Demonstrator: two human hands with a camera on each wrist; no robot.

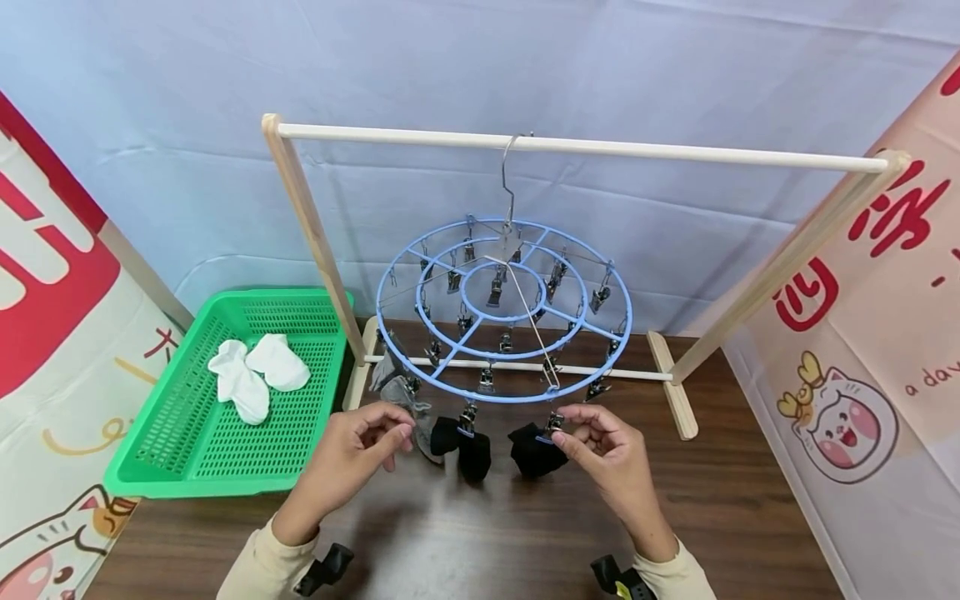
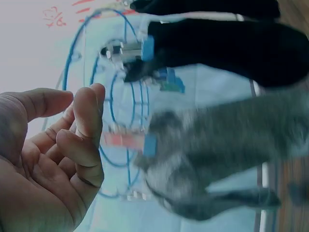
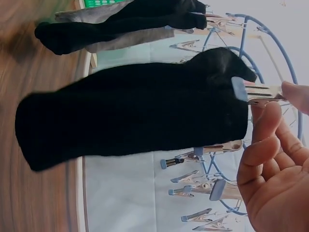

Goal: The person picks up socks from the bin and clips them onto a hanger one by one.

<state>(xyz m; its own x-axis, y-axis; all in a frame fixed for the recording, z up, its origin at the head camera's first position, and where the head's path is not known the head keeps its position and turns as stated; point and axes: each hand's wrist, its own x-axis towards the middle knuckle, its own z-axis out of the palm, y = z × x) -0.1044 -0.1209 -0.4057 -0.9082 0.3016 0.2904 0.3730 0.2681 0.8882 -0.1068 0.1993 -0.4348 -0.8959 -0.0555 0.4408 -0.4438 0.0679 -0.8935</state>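
My right hand (image 1: 611, 454) pinches a metal clip (image 3: 263, 92) between thumb and fingers at the front right of a round blue drying hanger (image 1: 504, 398). From that clip hangs a black sock (image 3: 140, 108). My left hand (image 1: 348, 454) is held in the air with fingers loosely bent and nothing in them. Close to it a grey sock (image 2: 222, 140) hangs from a clip at the hanger's front left. Between the two hands another black sock (image 1: 472, 454) dangles from its own clip (image 1: 467, 417).
The hanger's hook (image 1: 507, 179) sits over the white bar (image 1: 675, 152) of a wooden rack. At left, a green basket (image 1: 217, 486) contains white socks (image 1: 243, 387). Several unused clips (image 1: 495, 287) dangle from the hanger's rings. Printed cloth panels (image 1: 840, 275) stand at both sides.
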